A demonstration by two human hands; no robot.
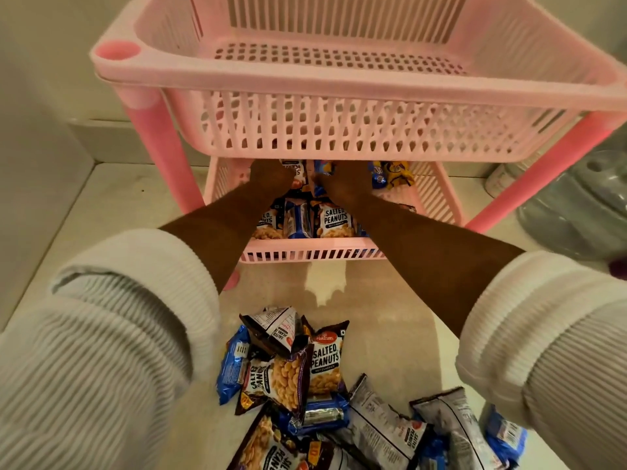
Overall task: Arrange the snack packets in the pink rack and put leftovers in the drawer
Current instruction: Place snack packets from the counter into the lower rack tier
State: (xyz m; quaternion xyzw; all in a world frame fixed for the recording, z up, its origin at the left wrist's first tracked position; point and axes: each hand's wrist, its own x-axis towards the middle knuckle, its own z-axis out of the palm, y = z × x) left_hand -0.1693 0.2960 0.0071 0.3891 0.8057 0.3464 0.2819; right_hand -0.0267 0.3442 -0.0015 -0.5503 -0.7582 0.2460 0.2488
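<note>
- The floor point(390, 334) is pale, cream-coloured and smooth, with a soft sheen and a bright patch of reflected light near its middle.
- A plain off-white wall point(40, 79) fills the far left; a low pale ledge point(98, 137) runs along its foot.
- On the near left, a pale flat panel point(37, 205) stands upright beside the floor.
- At the far right, a large translucent grey plastic container point(583, 205) rests on the floor, with a small whitish jar point(502, 179) just beside it.
- The light is warm and dim, casting soft shadows.
</note>
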